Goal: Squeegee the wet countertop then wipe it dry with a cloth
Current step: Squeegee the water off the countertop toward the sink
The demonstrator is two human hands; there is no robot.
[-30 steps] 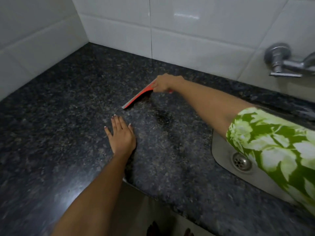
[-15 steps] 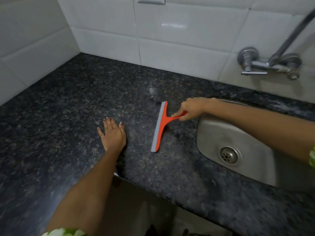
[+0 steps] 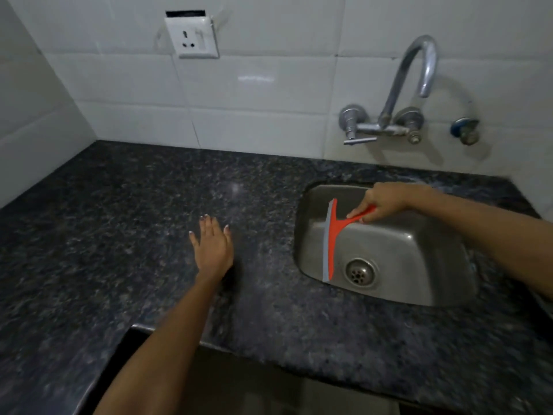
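An orange squeegee (image 3: 332, 241) with a grey rubber blade hangs over the left part of the steel sink (image 3: 419, 253), its blade running near to far. My right hand (image 3: 381, 203) is shut on its orange handle above the sink's back edge. My left hand (image 3: 212, 247) lies flat, fingers spread, on the dark speckled granite countertop (image 3: 119, 235), left of the sink. No cloth is in view.
A chrome wall tap (image 3: 416, 82) with two valves curves over the sink; a drain (image 3: 360, 272) sits in the sink's floor. A white socket (image 3: 193, 35) is on the tiled wall. The counter's front edge has a notch at the bottom left.
My right hand has dragged the squeegee from the counter's back, rightwards across the granite and over the sink's edge. My left hand has stayed flat on the counter. The view has lifted.
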